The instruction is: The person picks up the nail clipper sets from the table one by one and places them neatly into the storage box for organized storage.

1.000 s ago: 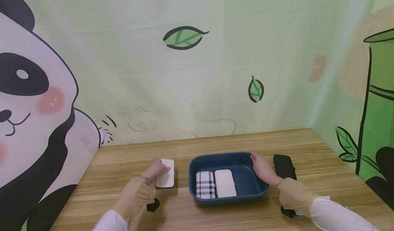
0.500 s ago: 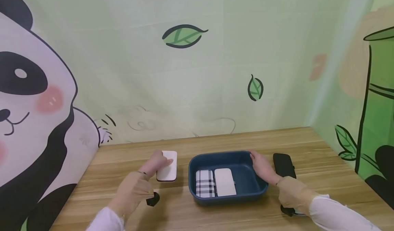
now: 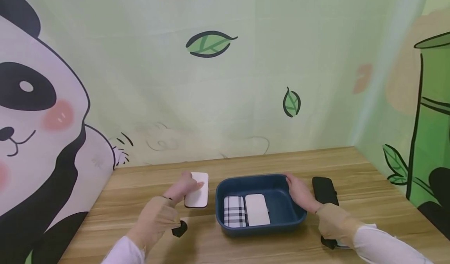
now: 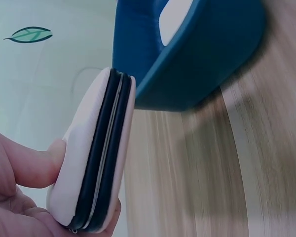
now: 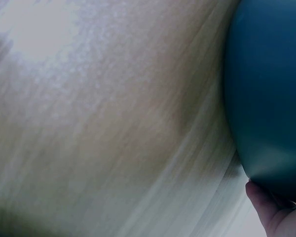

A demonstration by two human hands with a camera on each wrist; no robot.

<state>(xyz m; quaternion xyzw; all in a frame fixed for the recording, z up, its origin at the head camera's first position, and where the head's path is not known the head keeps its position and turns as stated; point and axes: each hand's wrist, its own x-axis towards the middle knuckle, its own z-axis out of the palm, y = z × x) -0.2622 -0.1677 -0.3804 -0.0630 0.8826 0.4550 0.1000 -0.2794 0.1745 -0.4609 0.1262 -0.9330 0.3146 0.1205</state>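
My left hand [image 3: 186, 188] pinches a small white hinged case [image 3: 197, 189], thumb on its top face and fingers beneath. In the left wrist view the case [image 4: 101, 153] shows dark edge bands with a thin metal rim between them, held above the wood and near the bin's wall. My right hand [image 3: 300, 193] grips the right side of a dark blue rectangular bin [image 3: 260, 230] at its rim. In the right wrist view fingers [image 5: 260, 200] lie against the bin's outer wall. Inside the bin, a black-and-white plaid case [image 3: 234, 211] lies beside another white case [image 3: 258, 210].
A black case [image 3: 324, 189] lies on the wooden table [image 3: 154, 225] just right of the bin, partly behind the right wrist. A light-green cloth printed with leaves and a panda [image 3: 35, 100] hangs behind and beside the table.
My left hand has raised the white case off the table and carried it rightward, closer to the bin. The right hand and the bin have stayed in place.
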